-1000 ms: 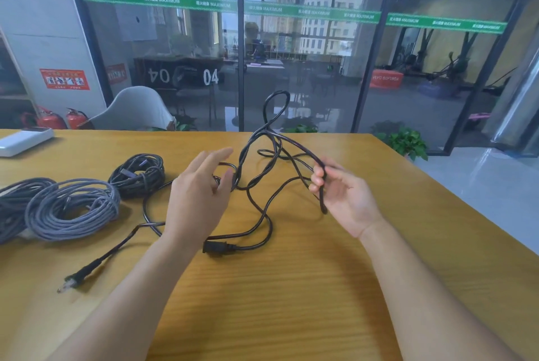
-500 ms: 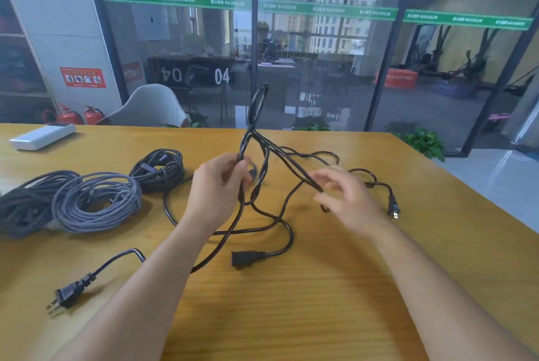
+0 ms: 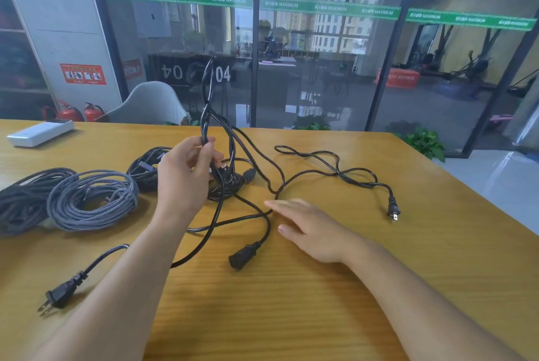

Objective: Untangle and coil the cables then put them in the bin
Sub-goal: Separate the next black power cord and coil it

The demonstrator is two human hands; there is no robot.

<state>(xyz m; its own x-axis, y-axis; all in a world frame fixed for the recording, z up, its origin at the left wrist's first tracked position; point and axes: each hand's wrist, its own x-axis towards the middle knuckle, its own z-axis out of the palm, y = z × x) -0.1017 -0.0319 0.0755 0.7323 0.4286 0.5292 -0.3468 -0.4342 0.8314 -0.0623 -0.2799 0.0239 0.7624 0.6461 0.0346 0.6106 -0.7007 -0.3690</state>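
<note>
tangled black rubber power cords [image 3: 335,166], grey braided cable coil [image 3: 93,200], yellow wood-grain tabletop [image 3: 291,302], flat white plastic box [image 3: 40,132]

Single view, head-mounted, wide-angle. It looks forward and slightly down across the table [image 3: 437,244] toward a glass wall [image 3: 320,69] beyond the hands. Both forearms enter from the bottom edge, close to the lens. The left hand [image 3: 186,177] sits near frame centre; the right hand [image 3: 315,229] lies lower and right of it. No second view exists to overlap.
</note>
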